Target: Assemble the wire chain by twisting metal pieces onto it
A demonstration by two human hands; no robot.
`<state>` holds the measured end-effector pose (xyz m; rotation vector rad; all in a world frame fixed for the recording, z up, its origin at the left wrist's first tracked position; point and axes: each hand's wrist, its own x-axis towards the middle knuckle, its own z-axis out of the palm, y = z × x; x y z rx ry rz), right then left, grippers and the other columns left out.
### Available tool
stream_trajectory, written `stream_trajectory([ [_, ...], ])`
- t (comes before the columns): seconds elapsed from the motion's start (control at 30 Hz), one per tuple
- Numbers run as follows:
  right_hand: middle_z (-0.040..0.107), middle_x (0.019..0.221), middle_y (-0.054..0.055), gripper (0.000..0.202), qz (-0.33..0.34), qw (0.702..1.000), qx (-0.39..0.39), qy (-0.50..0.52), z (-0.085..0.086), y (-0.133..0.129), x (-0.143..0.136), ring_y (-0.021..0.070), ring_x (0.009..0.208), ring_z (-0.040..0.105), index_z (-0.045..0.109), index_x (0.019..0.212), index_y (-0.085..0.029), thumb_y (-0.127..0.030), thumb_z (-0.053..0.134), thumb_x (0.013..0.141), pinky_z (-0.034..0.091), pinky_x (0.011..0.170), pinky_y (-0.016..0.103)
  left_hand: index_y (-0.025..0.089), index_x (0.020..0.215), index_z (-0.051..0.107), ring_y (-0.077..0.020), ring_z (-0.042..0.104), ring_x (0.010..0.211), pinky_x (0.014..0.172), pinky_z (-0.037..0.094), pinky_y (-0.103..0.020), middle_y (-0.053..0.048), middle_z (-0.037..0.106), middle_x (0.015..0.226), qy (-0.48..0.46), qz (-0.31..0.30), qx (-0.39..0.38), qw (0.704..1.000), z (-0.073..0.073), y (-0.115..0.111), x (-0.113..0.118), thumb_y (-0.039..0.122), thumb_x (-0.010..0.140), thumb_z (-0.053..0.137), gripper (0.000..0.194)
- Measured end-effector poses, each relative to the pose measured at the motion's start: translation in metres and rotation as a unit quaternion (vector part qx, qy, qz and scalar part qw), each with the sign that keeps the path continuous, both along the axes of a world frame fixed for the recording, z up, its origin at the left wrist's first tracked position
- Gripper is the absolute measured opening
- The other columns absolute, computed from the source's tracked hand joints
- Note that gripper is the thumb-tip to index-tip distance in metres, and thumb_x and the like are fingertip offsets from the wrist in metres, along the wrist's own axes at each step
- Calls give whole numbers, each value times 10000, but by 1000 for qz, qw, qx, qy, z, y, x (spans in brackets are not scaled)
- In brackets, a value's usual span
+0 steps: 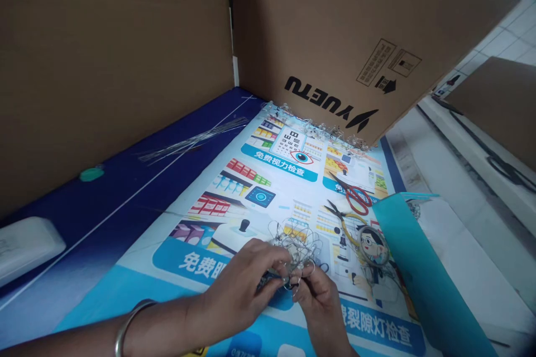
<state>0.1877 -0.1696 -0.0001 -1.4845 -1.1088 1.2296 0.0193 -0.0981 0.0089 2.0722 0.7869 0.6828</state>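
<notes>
A tangle of thin silvery wire (295, 245), bent into loops with what look like small clear pieces on it, is held up between my two hands. My left hand (251, 270), a metal bangle on its wrist, is closed on the tangle's left side with thumb and fingers pinched together. From the lower right, my right hand (320, 301) pinches the wire's near edge between thumb and fingers. Just what lies between the fingertips is partly hidden. To the right lie yellow-handled pliers (347, 222) and red-handled scissors (357, 196).
Tall cardboard panels (335, 28) stand at the back and left. Along their foot runs a row of small wire pieces (318, 133). Straight wires (195, 138) lie at left, near a green piece (91, 174) and a white object (29, 248). A teal board (422, 273) stands at right.
</notes>
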Motion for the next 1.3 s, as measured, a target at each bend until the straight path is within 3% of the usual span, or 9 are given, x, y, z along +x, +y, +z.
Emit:
stream_trajectory([
  [0.3,425,523,-66,211,-43,995,-24,82,-10,-1,-1,74,488,371,489,726,-193,-367,570,813,322,494,190,236,952,480,-178,480,785,704,362,-304,5,593,839,7,-71,44,996,11,8,0,126,852,453,152],
  [0.6,419,534,-54,225,-40,997,-28,53,0,2,-3,80,498,370,532,760,-178,-391,529,831,321,487,194,246,1112,382,-180,490,881,767,398,-322,-5,588,939,-20,-54,19,998,8,9,0,73,820,472,351],
  [0.93,406,634,-42,170,-30,997,-22,67,-7,-4,-4,84,564,333,505,789,-189,-351,547,820,326,523,194,235,1143,379,-216,493,916,763,415,-357,-41,574,989,36,-24,30,999,3,6,0,106,796,496,389],
  [1.2,522,754,8,146,-21,999,-4,34,-6,-3,-6,133,702,468,529,830,-184,-327,547,810,410,641,235,219,1112,401,-203,515,846,777,408,-375,-12,594,850,47,-32,44,997,5,6,1,116,786,486,352],
  [1.3,526,753,10,150,-18,1000,0,14,-4,-2,-6,138,705,480,530,825,-183,-332,534,815,420,647,239,207,1110,417,-224,507,898,792,406,-396,-43,588,938,58,-21,52,997,6,5,1,126,774,497,355],
])
